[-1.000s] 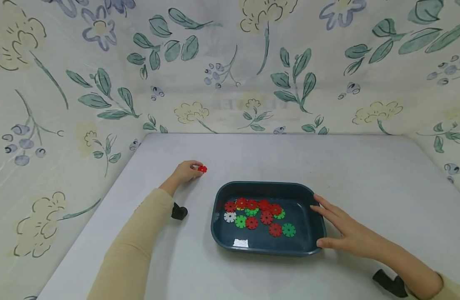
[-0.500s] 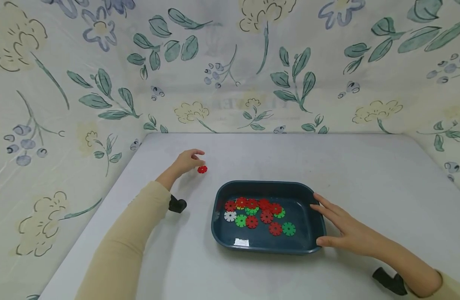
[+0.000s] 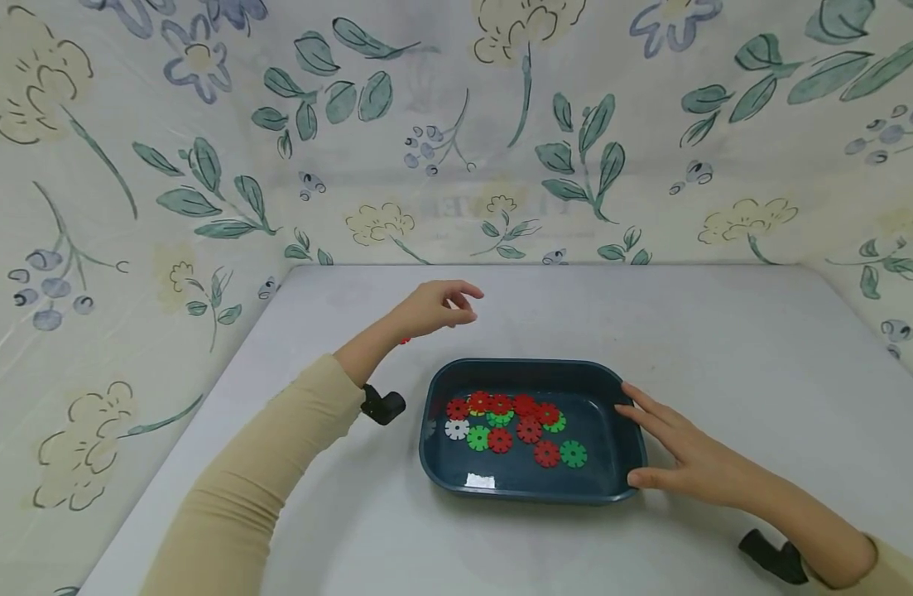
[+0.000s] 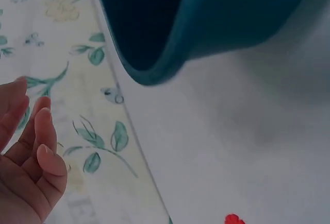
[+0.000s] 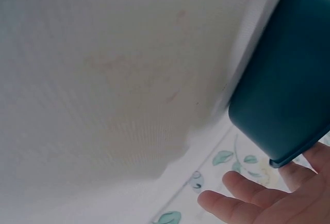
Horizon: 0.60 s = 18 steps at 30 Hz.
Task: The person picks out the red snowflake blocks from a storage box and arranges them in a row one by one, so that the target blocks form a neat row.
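Observation:
My left hand [image 3: 435, 308] is above the table just beyond the tray's far left corner, fingers loosely bent with nothing between them. In the left wrist view the same hand [image 4: 31, 170] is bare. A red notched plastic disc [image 3: 405, 340] lies on the table behind my left wrist, mostly hidden; part of this red disc [image 4: 234, 219] shows at the lower edge of the left wrist view. My right hand [image 3: 687, 463] touches the right rim of the dark blue tray [image 3: 530, 488] with fingers extended. Inside are several red discs [image 3: 500, 439], green discs [image 3: 573, 454] and a white disc [image 3: 457, 429].
The white table [image 3: 694, 323] reaches back to a floral-printed cloth [image 3: 441, 99], which also runs along the left side. Black wrist-worn devices are strapped on the left wrist [image 3: 382, 406] and the right wrist [image 3: 772, 557].
My left hand has let go of the red disc, leaving it on the table, then lifted and moved right, toward the tray's far side. The right hand has stayed at the rim.

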{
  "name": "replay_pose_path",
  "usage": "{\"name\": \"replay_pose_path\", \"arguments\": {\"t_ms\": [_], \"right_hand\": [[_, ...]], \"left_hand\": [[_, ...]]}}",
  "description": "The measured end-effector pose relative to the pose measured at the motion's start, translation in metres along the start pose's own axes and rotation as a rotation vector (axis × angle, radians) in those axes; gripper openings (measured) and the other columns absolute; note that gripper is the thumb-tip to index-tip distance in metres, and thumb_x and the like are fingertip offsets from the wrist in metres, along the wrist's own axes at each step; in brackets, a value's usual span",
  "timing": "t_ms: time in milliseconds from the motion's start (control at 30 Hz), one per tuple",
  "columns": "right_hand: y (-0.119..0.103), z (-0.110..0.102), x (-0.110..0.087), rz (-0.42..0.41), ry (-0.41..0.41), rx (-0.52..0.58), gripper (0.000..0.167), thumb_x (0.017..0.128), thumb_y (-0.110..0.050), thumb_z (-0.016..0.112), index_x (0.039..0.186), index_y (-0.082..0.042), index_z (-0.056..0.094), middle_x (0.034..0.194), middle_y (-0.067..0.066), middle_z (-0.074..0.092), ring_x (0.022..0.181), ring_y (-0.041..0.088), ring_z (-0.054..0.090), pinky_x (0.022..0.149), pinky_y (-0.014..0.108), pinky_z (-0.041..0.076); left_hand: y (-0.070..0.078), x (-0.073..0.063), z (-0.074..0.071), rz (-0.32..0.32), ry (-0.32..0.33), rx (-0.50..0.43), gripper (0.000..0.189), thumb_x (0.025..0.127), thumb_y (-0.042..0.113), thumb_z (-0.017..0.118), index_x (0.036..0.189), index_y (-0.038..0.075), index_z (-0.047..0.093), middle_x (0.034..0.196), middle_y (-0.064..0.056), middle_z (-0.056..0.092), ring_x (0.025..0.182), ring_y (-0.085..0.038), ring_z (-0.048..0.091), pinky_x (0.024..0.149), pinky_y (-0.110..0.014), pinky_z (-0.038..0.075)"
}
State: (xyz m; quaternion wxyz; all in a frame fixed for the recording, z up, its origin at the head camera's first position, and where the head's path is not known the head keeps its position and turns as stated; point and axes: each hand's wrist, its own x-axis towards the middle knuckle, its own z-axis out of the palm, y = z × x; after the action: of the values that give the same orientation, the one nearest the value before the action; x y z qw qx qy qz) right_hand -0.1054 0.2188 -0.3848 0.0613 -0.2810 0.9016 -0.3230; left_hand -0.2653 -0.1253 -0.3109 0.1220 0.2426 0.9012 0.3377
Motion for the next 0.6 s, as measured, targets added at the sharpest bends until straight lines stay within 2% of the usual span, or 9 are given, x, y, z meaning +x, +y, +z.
{"name": "replay_pose_path", "arguments": {"t_ms": [200,500,600], "right_hand": [[0.000,0.000,0.000,-0.004,0.001,0.001,0.072,0.079,-0.029,0.070,0.137,-0.006,0.037,0.150,0.015,0.015,0.127,0.046,0.024,0.084,0.070,0.032],[0.000,0.000,0.001,0.002,-0.003,0.002,0.072,0.079,-0.030,0.070,0.138,-0.006,0.036,0.150,0.016,0.016,0.127,0.046,0.025,0.084,0.070,0.032],[0.000,0.000,0.001,0.003,-0.006,0.009,0.071,0.079,-0.030,0.070,0.137,-0.006,0.036,0.150,0.017,0.016,0.127,0.046,0.024,0.084,0.070,0.031]], "left_hand": [[0.023,0.004,0.016,0.107,-0.065,-0.034,0.035,0.088,0.015,0.060,0.123,0.009,0.055,0.101,-0.010,0.064,0.075,-0.018,0.061,0.070,-0.028,0.051],[0.050,0.008,0.043,0.184,-0.100,-0.063,0.032,0.088,0.012,0.060,0.120,0.010,0.057,0.094,-0.007,0.064,0.072,-0.022,0.059,0.066,-0.030,0.053],[0.057,0.009,0.053,0.212,-0.135,-0.061,0.032,0.089,0.011,0.059,0.120,0.009,0.057,0.095,-0.007,0.064,0.071,-0.024,0.059,0.066,-0.029,0.052]]}}
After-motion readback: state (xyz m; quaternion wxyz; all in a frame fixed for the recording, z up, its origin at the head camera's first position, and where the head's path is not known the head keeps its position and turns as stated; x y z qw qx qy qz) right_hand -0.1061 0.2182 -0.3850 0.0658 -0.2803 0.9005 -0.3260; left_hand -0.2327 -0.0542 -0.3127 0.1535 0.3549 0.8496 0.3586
